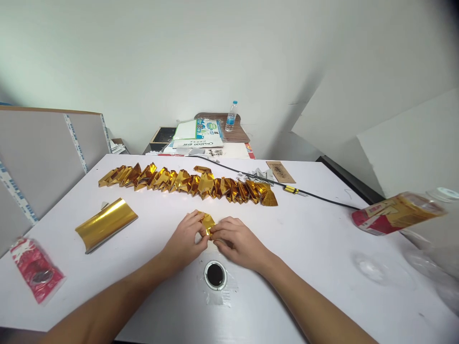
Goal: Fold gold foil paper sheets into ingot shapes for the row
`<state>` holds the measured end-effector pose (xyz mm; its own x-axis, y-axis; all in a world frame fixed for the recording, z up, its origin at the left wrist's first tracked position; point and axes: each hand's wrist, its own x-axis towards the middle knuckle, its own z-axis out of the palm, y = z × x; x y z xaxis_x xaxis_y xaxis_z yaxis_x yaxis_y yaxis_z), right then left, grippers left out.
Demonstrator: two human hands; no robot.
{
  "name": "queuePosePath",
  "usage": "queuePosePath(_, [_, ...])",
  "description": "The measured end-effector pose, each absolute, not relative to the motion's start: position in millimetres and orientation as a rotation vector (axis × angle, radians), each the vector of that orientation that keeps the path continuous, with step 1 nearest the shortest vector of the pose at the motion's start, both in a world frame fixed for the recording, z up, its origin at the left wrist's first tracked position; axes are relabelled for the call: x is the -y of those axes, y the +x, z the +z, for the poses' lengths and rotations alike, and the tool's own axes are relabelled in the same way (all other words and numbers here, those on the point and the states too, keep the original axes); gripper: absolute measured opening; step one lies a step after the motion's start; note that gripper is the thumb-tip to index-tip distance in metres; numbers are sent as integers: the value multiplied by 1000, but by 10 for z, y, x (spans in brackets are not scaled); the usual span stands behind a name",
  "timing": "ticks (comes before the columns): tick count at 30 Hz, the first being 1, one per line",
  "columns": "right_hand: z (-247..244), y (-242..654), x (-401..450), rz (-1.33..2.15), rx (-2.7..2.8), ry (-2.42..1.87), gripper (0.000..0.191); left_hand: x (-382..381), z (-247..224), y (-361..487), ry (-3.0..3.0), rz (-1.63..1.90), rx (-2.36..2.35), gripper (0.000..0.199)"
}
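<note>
A small piece of gold foil paper (208, 221) is between my two hands near the middle of the white table (287, 306). My left hand (186, 239) pinches its left side, and my right hand (238, 241) has its fingers closed on the right edge. Behind them a long row of folded gold paper pieces (182, 181) runs from left to right. At the left lies a stack of gold foil sheets (106, 224), curved upward. Just below my hands is a round black-centred disc (215, 275) with clear tape around it.
A red packet (38, 274) lies at the left edge. A black cable (322, 197) crosses the back right, by a brown card (280, 172). At the right, a bottle with a red and gold label (390, 213) leans over. A water bottle (231, 117) stands beyond the table.
</note>
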<state>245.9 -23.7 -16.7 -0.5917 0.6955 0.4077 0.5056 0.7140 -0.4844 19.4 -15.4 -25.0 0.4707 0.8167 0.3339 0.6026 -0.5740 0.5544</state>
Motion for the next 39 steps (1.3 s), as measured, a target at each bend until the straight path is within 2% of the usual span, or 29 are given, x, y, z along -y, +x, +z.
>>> queuePosePath(4, [-174,2480,233,390,2361,-888,16,154,-229,178,2384,847,-1141,6])
queuePosePath(12, [-132,2497,231,474,2343,-912,18,167,-124,95,2466,632,-1039,7])
queuePosePath(16, [-80,2537,225,386,2440,-857,24,134,-159,65,2451,639,-1042,7])
queuePosePath(22, [-45,2482,246,242,2565,-840,18,160,-117,80,2421,653,-1085,9])
queuePosePath(30, [-59,2455,242,541,2364,-895,14,201,-123,131,2502,545,-1149,10])
queuePosePath(39, [-101,2488,216,563,2331,-825,18,166,-123,202,2449,787,-1124,8])
